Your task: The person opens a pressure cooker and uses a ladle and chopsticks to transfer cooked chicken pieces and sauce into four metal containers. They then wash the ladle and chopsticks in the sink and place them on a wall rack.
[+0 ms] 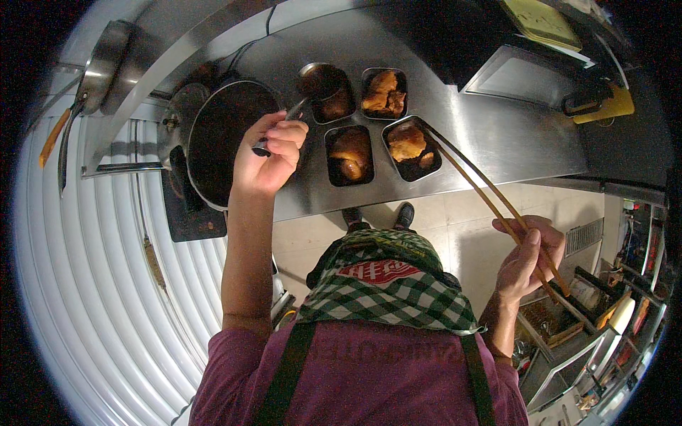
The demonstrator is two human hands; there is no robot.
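My left hand (274,152) grips the handle of a metal ladle (318,80), whose dark bowl hangs over the back left metal container (335,106). Long wooden chopsticks (487,197) are held in my right hand (527,258); their tips reach the rim of the front right container (412,149), which holds brown pieces of food in dark liquid. Behind it stands another container with browned pieces (384,93). The front left container (350,156) holds glossy brown food in dark sauce. A large pot of dark liquid (229,133) is left of them, partly behind my left hand.
The pot stands by a black cooker (197,223) beside a metal lid (184,106). Pans (104,66) hang at the upper left. A dark appliance (519,72) stands at the back right of the steel counter (490,128). Shelves with goods (586,319) are at lower right.
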